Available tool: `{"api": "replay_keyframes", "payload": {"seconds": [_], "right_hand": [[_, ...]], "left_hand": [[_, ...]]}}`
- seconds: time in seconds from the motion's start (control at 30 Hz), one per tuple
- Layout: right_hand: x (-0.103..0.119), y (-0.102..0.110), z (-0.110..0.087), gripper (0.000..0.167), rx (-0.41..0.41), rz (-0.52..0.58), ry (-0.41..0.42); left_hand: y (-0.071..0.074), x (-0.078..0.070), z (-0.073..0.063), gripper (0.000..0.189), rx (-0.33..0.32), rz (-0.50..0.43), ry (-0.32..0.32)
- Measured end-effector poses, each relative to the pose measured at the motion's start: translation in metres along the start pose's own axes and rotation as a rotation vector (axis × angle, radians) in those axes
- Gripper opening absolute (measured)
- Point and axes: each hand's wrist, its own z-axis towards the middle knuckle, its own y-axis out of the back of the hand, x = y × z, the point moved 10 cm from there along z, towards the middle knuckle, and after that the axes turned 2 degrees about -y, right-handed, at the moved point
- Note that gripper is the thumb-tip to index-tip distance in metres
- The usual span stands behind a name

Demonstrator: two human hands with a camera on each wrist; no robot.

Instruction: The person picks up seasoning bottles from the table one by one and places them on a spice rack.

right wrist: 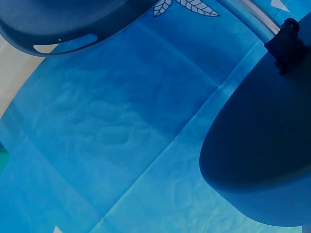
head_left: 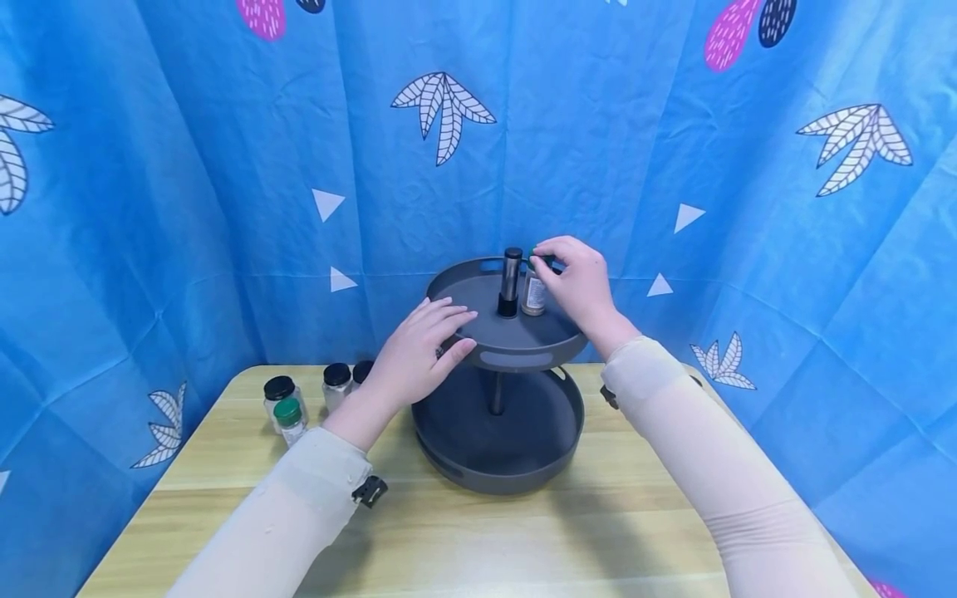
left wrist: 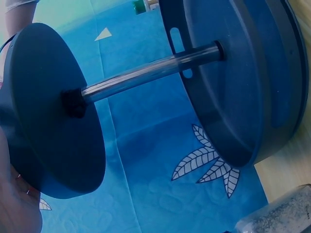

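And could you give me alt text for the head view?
A right hand pinches a green-capped jar on the upper tray of a dark stand; the left hand is at its edge. More jars stand at left on the table.

Head cam: R hand [head_left: 577,278] covers pt of a green-capped jar [head_left: 534,297] on the upper tray [head_left: 467,291], label print too sm. to read! L hand [head_left: 419,353] & wrist block most of a black-lidded jar [head_left: 362,371]; L sleeve [head_left: 269,515] runs off the btm edge, R sleeve [head_left: 718,465] too. L wrist cam: L hand's sliced by the L edge, lower tray [left wrist: 278,73] by the top, speckled jar [left wrist: 279,213] at R/btm corner. R wrist cam: upper tray's cut R, green thing [right wrist: 3,158] at L edge, can't ID.
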Motion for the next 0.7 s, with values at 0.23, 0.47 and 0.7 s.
{"api": "replay_keyframes", "payload": {"seconds": [0.23, 0.47, 0.7], "right_hand": [[-0.0005, -0.0013, 0.0001, 0.018, 0.012, -0.012, -0.002], [0.0006, -0.0009, 0.0001, 0.018, 0.010, -0.007, 0.003], [-0.0010, -0.0013, 0.0002, 0.018, 0.014, -0.013, 0.001]], "left_hand": [[0.0012, -0.0005, -0.0005, 0.056, 0.000, -0.003, 0.010], [0.0013, -0.0005, -0.0007, 0.056, 0.004, -0.004, 0.012], [0.0010, -0.0005, -0.0002, 0.053, -0.002, -0.003, 0.005]]}}
